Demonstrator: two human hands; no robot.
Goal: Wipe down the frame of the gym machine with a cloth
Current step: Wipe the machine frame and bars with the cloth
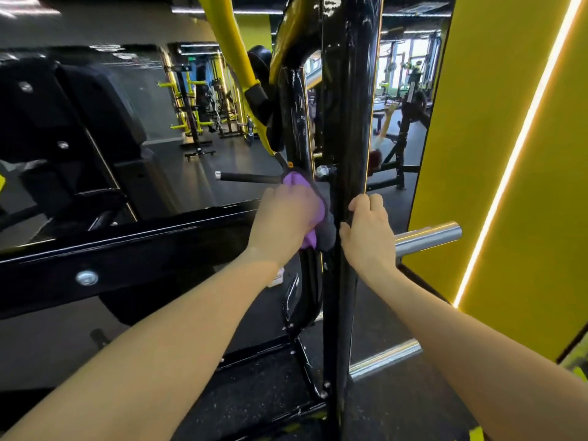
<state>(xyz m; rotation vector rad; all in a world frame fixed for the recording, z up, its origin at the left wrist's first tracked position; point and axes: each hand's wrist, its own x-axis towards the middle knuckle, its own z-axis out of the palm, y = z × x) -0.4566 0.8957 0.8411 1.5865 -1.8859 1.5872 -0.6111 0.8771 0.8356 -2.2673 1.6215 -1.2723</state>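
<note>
A soft, limp purple cloth point(305, 198), bunched under the closed left hand point(283, 224), presses against the black upright frame post point(350, 122), while the right hand point(367, 232) wraps this rigid, glossy, probably slippery post for steadiness.

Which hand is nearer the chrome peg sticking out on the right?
Right. The right hand grips the black upright post just beside the chrome peg. The left hand, pressing the purple cloth to the frame, sits beyond the post.
</note>
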